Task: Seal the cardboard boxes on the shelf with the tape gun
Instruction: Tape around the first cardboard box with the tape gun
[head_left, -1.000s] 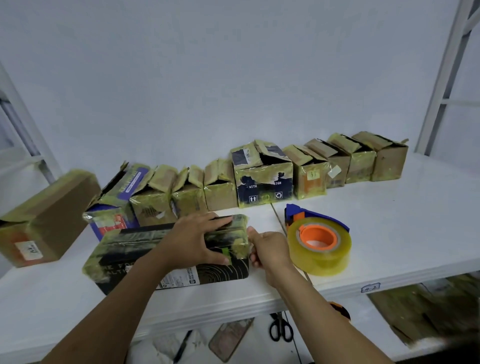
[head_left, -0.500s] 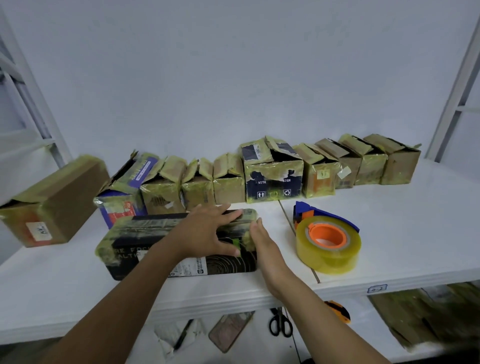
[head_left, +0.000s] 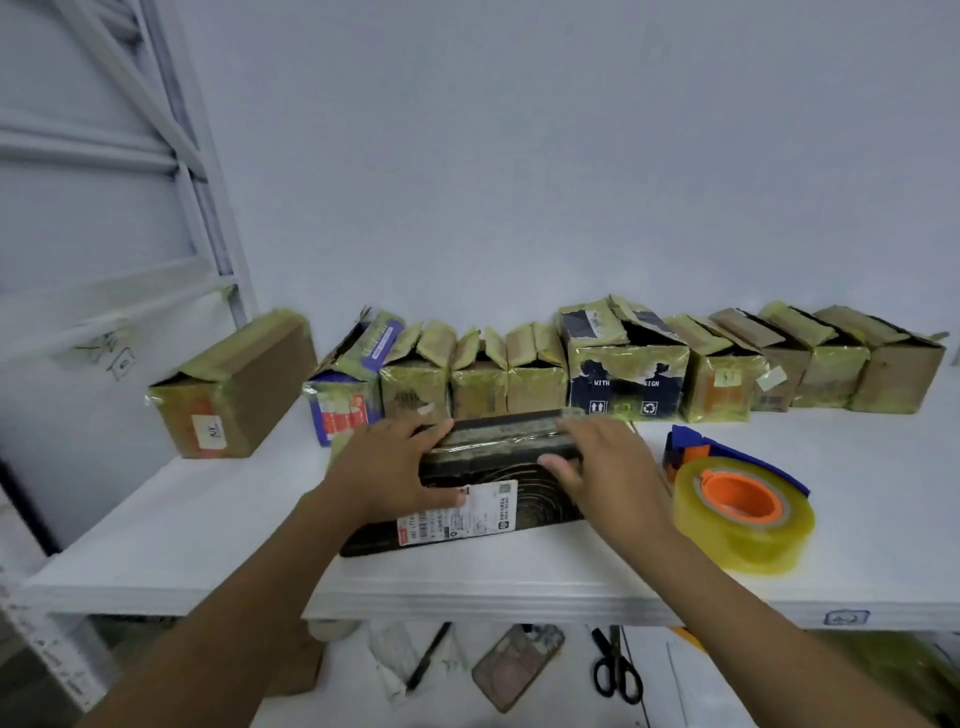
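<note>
Both open flat, pressing top of black box (head_left: 498, 499) at near shelf (head_left: 208, 519) edge: left hand (head_left: 395, 473), right hand (head_left: 602, 467). Tape gun (head_left: 737, 499) lies just right. Risk: uneven push skids box off edge.

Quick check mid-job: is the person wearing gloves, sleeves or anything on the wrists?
No gloves: the left hand and right hand are both bare. The left forearm and right forearm show no sleeves down to the bottom edge of the picture. No watch, band or ring is visible, though blur could hide something small.
</note>
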